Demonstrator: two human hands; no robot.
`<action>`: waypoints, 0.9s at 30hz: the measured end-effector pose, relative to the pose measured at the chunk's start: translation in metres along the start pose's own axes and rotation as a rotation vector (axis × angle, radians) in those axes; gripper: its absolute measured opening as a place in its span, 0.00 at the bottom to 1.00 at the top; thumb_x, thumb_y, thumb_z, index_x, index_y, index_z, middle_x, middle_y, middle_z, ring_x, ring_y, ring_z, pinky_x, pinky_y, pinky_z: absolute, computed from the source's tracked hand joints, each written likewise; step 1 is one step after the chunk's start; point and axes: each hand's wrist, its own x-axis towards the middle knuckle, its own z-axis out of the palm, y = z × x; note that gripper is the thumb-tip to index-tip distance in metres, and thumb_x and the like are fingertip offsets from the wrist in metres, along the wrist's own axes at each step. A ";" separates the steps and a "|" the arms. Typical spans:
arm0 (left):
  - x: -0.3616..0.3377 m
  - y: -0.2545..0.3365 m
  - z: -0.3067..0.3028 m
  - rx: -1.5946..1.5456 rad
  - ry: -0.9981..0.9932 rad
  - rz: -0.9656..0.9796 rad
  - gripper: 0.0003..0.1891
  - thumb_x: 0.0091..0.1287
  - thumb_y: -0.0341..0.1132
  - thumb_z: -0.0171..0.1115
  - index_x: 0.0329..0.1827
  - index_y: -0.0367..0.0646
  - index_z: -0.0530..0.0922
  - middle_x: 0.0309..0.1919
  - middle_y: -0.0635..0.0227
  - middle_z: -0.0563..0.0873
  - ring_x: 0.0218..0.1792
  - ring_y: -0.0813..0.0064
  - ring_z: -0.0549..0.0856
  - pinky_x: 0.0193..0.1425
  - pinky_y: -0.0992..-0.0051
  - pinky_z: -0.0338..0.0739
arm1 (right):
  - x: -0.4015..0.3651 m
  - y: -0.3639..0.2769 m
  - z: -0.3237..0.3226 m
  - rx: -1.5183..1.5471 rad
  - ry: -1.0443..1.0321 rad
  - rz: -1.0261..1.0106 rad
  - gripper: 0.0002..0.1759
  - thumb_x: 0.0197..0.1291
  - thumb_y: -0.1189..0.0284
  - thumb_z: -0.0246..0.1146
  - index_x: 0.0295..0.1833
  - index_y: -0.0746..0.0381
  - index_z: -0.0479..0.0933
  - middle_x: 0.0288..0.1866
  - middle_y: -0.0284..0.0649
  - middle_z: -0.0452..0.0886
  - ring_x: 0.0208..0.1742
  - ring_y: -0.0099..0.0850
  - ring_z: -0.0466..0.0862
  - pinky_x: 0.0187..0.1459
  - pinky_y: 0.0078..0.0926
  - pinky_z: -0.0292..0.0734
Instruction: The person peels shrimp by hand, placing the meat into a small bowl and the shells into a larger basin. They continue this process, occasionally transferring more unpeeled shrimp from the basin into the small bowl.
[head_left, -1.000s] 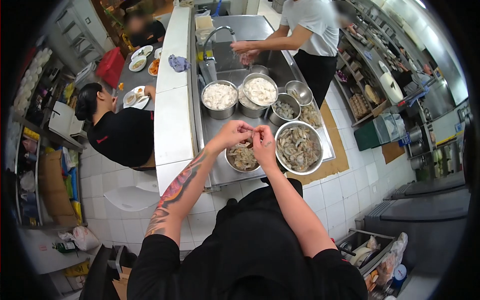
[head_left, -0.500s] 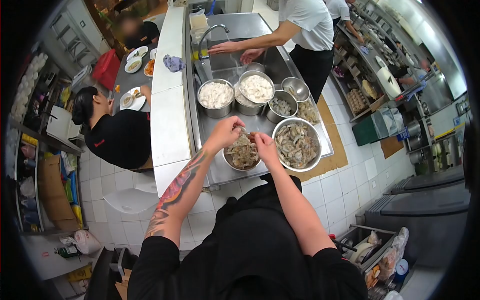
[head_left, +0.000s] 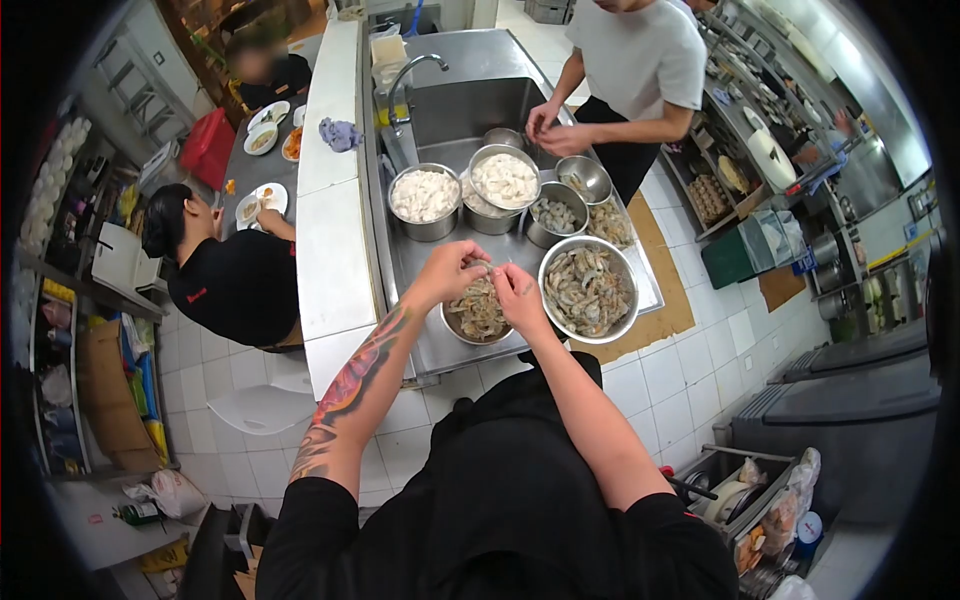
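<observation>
My left hand (head_left: 448, 272) and my right hand (head_left: 519, 297) meet above a metal bowl of shrimp shells (head_left: 478, 312). Fingers of both are pinched round a small piece, seemingly a shrimp, mostly hidden by the fingertips. Just right of my right hand stands a wide bowl of unpeeled shrimp (head_left: 590, 292). Beyond my hands are a pot with pale contents (head_left: 425, 196), a heaped bowl of pale pieces (head_left: 504, 180) resting on another pot, and a pot of grey peeled shrimp (head_left: 558, 216).
A co-worker (head_left: 640, 70) stands at the sink (head_left: 470, 105), hands near its right edge. The curved faucet (head_left: 402, 80) rises on the left. Behind the white tiled ledge (head_left: 332, 230), two people sit at a table with plates. A small bowl (head_left: 584, 178) sits near the shells.
The co-worker's hands have left the running water and come together at the sink's right side. The faucet stream has stopped. My hands remain together over the bowl, the right slightly further left.
</observation>
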 end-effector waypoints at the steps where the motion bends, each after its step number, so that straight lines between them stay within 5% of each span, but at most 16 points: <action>1: 0.002 -0.004 0.000 -0.044 -0.025 -0.015 0.13 0.64 0.28 0.74 0.50 0.36 0.87 0.31 0.69 0.87 0.31 0.84 0.81 0.36 0.78 0.77 | -0.002 -0.002 -0.001 -0.005 0.012 -0.011 0.15 0.75 0.67 0.59 0.39 0.67 0.79 0.25 0.38 0.80 0.27 0.26 0.78 0.32 0.30 0.74; 9: 0.001 -0.005 -0.010 -0.073 -0.039 -0.042 0.12 0.63 0.28 0.74 0.49 0.36 0.88 0.33 0.67 0.90 0.34 0.82 0.86 0.42 0.77 0.81 | -0.020 0.009 0.000 -0.022 0.134 -0.029 0.14 0.72 0.68 0.60 0.36 0.67 0.79 0.25 0.40 0.79 0.28 0.24 0.75 0.33 0.29 0.72; 12: 0.002 -0.007 -0.017 -0.005 0.029 -0.059 0.12 0.64 0.28 0.73 0.49 0.37 0.88 0.34 0.66 0.91 0.35 0.80 0.87 0.42 0.75 0.82 | -0.021 0.015 -0.005 0.042 0.229 0.055 0.10 0.68 0.70 0.63 0.37 0.67 0.81 0.28 0.44 0.82 0.30 0.32 0.80 0.36 0.34 0.76; 14: 0.003 -0.005 -0.018 -0.019 0.056 -0.066 0.11 0.64 0.29 0.73 0.49 0.38 0.89 0.34 0.65 0.91 0.36 0.80 0.87 0.43 0.74 0.82 | -0.016 0.034 -0.013 -0.514 -0.094 -0.302 0.07 0.64 0.73 0.64 0.42 0.65 0.84 0.35 0.48 0.86 0.39 0.46 0.85 0.43 0.43 0.78; 15: 0.002 -0.004 -0.017 0.005 0.057 -0.091 0.12 0.65 0.28 0.72 0.50 0.38 0.89 0.36 0.65 0.92 0.37 0.80 0.87 0.44 0.74 0.82 | -0.018 0.030 -0.013 -0.553 -0.133 -0.296 0.10 0.61 0.75 0.65 0.48 0.64 0.85 0.41 0.50 0.87 0.48 0.54 0.84 0.50 0.48 0.78; 18: 0.005 -0.018 -0.011 0.026 0.039 -0.074 0.13 0.65 0.26 0.69 0.53 0.38 0.87 0.38 0.65 0.92 0.37 0.80 0.87 0.45 0.74 0.83 | -0.009 0.012 -0.007 -0.465 0.060 -0.366 0.12 0.63 0.74 0.66 0.50 0.64 0.85 0.40 0.52 0.86 0.45 0.53 0.85 0.47 0.47 0.80; 21: 0.004 -0.018 -0.008 -0.021 0.010 -0.080 0.14 0.66 0.25 0.68 0.54 0.35 0.85 0.39 0.64 0.91 0.37 0.79 0.87 0.45 0.75 0.84 | 0.001 -0.032 -0.004 -0.352 0.029 -0.187 0.11 0.64 0.74 0.66 0.50 0.64 0.85 0.38 0.52 0.86 0.41 0.53 0.86 0.44 0.46 0.80; 27: 0.005 -0.015 -0.004 -0.050 0.073 -0.104 0.10 0.65 0.27 0.69 0.47 0.32 0.84 0.33 0.63 0.91 0.32 0.76 0.89 0.38 0.74 0.85 | 0.019 -0.046 0.004 -0.441 -0.041 -0.296 0.09 0.63 0.72 0.67 0.46 0.63 0.86 0.36 0.53 0.87 0.39 0.54 0.87 0.41 0.48 0.80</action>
